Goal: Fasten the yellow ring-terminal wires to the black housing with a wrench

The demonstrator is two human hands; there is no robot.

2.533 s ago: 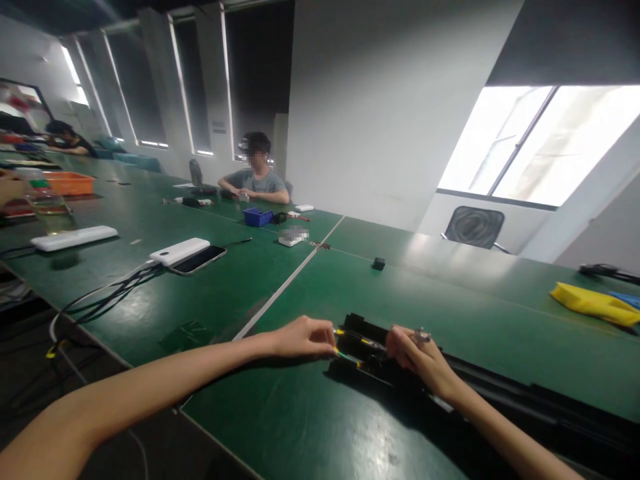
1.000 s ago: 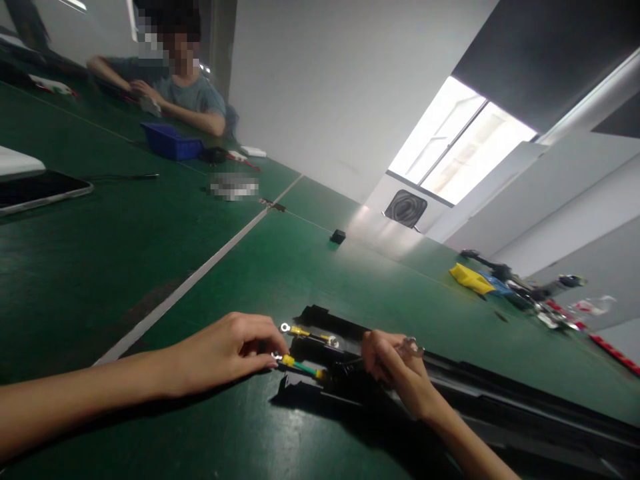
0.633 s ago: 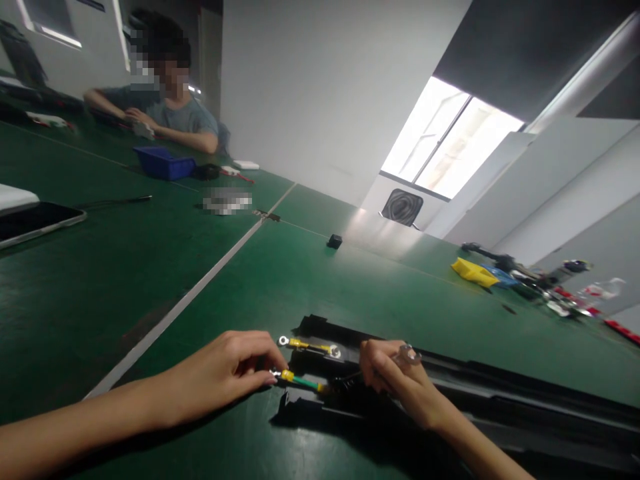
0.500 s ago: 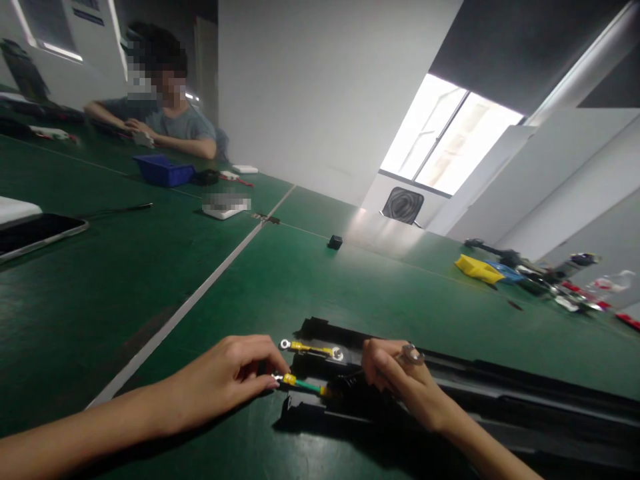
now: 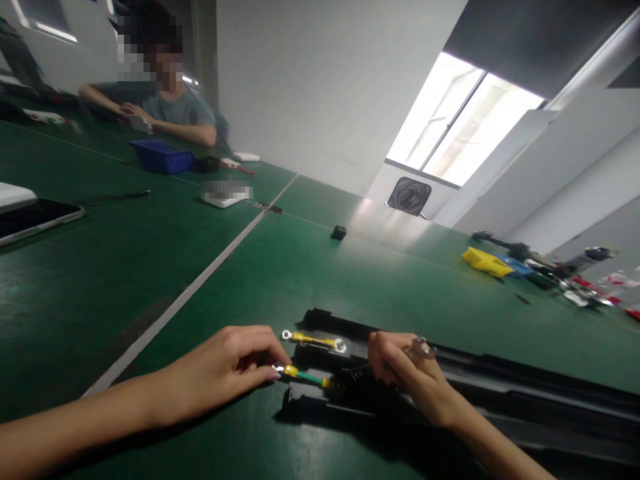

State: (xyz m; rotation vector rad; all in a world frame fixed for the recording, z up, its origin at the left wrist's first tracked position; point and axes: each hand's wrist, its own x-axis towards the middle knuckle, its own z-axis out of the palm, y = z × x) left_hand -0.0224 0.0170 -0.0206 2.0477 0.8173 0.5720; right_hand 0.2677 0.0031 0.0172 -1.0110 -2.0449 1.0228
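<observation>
My left hand (image 5: 237,363) pinches the metal end lug of a short green-and-yellow wire (image 5: 309,378) between thumb and fingers. The wire's other end runs onto a black metal rail (image 5: 500,383), where dark shadow hides the joint. My right hand (image 5: 403,367) is closed around a wrench (image 5: 424,348); its silver open jaw sticks out above the fist, and its dark far end points toward the wire's inner end. Behind that wire lies a second yellow wire (image 5: 315,341) with a ring lug at its outer end and a round metal fastener at its inner end.
Across the green table (image 5: 240,287) a person (image 5: 175,117) sits behind a blue bin (image 5: 163,157). A small black block (image 5: 339,233) stands mid-table. At right are a yellow bin (image 5: 486,262) and assorted tools. A phone (image 5: 40,220) lies at far left.
The camera view has shifted slightly. My right hand and the wrench have turned a little, with the open jaw tilting further right. My left hand keeps its pinch on the wire lug.
</observation>
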